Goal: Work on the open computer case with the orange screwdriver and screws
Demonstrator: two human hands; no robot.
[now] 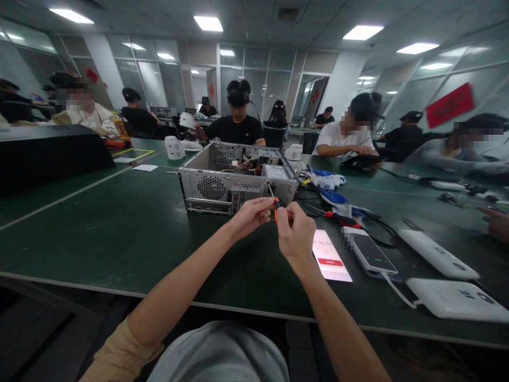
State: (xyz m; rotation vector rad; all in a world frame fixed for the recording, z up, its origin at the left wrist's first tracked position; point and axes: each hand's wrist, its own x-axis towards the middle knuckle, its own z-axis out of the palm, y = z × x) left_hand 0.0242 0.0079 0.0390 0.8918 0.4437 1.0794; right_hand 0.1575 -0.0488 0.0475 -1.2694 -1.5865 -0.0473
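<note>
My right hand [296, 229] is wrapped round the orange-and-black handle of a screwdriver [277, 207]. The screwdriver's thin shaft points up and away, its tip against or very near the rear panel of an opened computer case [247, 206]. Fingers of my left hand [251, 216] are drawn together at the front of the handle, close to the shaft. The case lies on its side with its top uncovered. Inside it are a power supply [275, 172] and coloured cables. Any screw at the tip is too small to make out.
Right of my hands lie a lit phone [332, 257], a second phone-like device [374, 252], white power banks [457, 298], a red-and-black screwdriver [344, 220] and blue-white gloves [334, 199]. A black box [55, 156] stands left on the green table [131, 239]. Several people sit across the table.
</note>
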